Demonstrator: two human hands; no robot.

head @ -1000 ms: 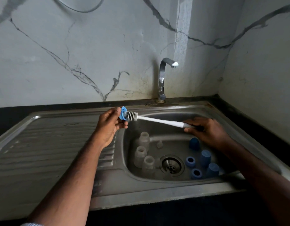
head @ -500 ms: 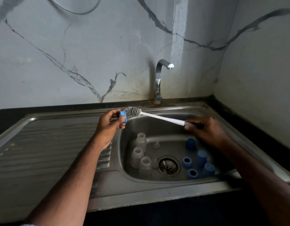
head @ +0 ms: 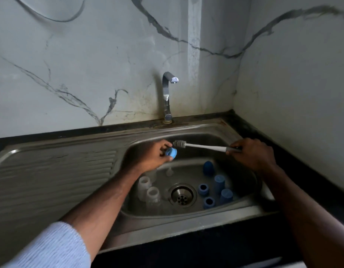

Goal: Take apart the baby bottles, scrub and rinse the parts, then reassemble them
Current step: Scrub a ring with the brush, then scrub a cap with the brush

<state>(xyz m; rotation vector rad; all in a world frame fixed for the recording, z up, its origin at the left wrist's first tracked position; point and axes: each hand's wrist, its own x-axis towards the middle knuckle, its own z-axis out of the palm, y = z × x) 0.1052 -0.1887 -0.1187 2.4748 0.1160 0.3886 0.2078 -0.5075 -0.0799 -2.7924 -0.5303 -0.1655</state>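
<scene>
The big steel sink (head: 51, 171) has a ribbed draining side on the left and a round bowl on the right, with a bent shiny tap (head: 167, 93) at its back edge. The left hand (head: 153, 155) is over the back left of the bowl, its fingers curled round a small blue plastic bottle ring (head: 171, 153). The right hand (head: 252, 153) is over the back right edge, fingers wrapped tight on the grey handle of a long white bottle brush (head: 202, 146). The bristle end sits just beside the ring, a little above it. Clear plastic bottles (head: 148, 188) stand at the bowl's left side, blue caps and rings (head: 217, 186) at its right, the drain (head: 182, 194) between them.
</scene>
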